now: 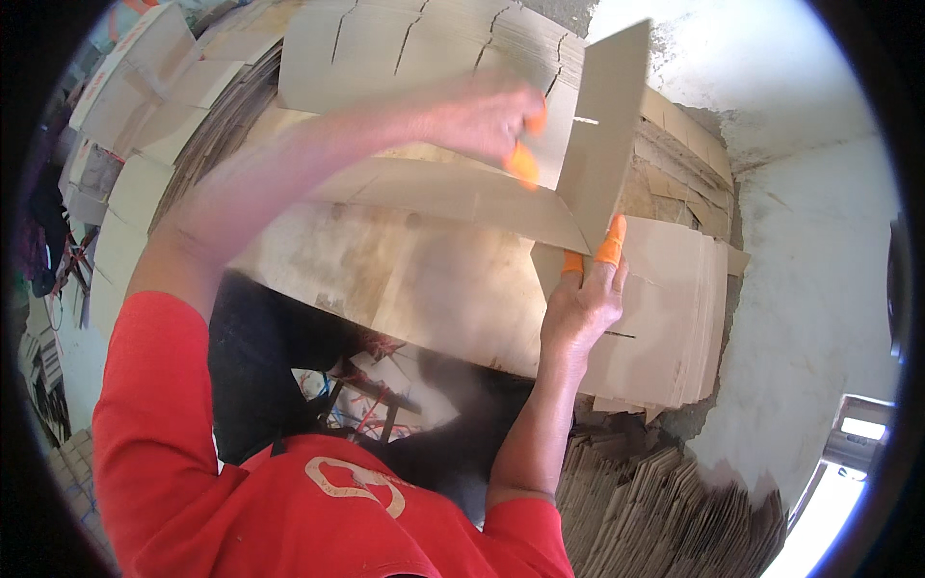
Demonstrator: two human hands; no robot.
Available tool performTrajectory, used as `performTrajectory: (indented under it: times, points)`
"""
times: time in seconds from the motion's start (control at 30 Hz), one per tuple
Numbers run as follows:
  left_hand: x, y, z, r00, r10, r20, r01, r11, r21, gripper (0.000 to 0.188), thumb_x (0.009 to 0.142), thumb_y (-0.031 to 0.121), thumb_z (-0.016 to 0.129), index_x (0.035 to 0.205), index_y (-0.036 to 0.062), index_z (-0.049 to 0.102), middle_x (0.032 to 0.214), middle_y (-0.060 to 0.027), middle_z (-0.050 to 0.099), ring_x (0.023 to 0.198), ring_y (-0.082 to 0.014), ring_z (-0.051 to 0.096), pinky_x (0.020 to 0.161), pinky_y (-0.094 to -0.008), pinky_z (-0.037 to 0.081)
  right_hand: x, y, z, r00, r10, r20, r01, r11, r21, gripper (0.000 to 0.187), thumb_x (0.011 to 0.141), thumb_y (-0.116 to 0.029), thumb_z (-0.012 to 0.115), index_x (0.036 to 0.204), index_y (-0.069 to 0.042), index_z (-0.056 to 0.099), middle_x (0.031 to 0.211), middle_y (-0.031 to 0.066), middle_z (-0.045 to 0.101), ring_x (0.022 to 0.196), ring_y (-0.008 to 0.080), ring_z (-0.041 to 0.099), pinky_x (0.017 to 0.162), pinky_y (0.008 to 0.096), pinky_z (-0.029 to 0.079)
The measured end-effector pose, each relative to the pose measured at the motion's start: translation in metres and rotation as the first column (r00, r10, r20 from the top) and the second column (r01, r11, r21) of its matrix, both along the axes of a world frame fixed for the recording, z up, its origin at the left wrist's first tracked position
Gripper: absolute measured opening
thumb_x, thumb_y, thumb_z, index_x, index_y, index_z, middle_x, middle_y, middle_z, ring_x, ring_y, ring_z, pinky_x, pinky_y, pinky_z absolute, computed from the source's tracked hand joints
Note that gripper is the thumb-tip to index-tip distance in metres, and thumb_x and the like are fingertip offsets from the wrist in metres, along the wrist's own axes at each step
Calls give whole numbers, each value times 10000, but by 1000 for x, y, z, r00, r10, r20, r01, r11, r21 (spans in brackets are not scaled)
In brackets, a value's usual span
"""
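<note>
My right hand point(583, 303), with orange finger covers on the fingertips, pinches the lower end of an upright cardboard divider panel point(612, 96). A slit cuts into that panel partway along its length. Stretching left from its lower part is a long cardboard strip point(434, 197), which meets the panel close to my right fingers. Whether the two interlock there cannot be made out. Above the strip and left of the panel, my left hand point(487, 120) is smeared by motion. Orange covers show on its thumb and a finger; whether it touches cardboard is unclear.
A wooden board point(385, 260) lies beneath the work. Slotted cardboard sheets are stacked at the back point(424, 43) and on the right point(665, 308). Further cardboard stacks stand on the left point(217, 130) and on the floor at lower right point(665, 511). A pale wall point(809, 250) bounds the right side.
</note>
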State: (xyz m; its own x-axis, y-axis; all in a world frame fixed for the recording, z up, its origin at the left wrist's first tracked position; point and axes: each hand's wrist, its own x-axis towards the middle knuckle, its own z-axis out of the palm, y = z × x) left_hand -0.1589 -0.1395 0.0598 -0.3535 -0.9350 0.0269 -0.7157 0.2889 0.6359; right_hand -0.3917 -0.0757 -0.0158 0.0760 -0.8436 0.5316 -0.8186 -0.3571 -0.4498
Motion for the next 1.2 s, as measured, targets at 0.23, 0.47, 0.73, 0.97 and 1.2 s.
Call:
performTrajectory:
  times: [0.23,0.47,0.73,0.97,1.2]
  points:
    - [42,-119,-80,826,367,428,-134,864,-485,532,740,89,764,1185,1,488,1088,-111,556,1075,-293,530,955,-422,426,-1,-2,-3,996,-31,78,23,995,93,641,841,19,677,1429,-64,435,1160,152,647,911,292,686,754,307,571]
    - [63,-168,-124,779,351,520,-50,860,-508,400,785,63,694,1145,33,522,1094,-104,550,1118,-271,516,911,-398,461,2,-7,-11,961,82,264,-82,997,-9,644,865,96,626,1451,-50,403,1341,127,572,1064,184,638,880,303,536]
    - [33,-123,-79,859,297,416,-166,932,-323,185,793,15,628,971,57,601,901,-128,596,896,-318,619,769,-402,521,0,-2,-10,902,145,407,-160,987,2,676,862,169,565,1469,-56,374,1338,96,562,1068,204,619,910,281,506]
    - [40,-111,-87,879,77,471,143,900,-413,107,680,-48,610,646,30,545,677,-165,567,682,-343,582,574,-446,448,2,3,-5,931,193,310,-182,981,-64,731,843,173,589,1475,-135,386,1223,47,649,983,114,625,841,261,545]
    - [22,-74,-55,890,64,452,142,902,-407,186,686,-69,584,606,0,431,672,-163,522,669,-348,559,538,-458,425,0,24,15,961,142,239,-160,985,58,756,815,208,533,1478,-126,388,1160,89,681,905,113,640,755,248,530]
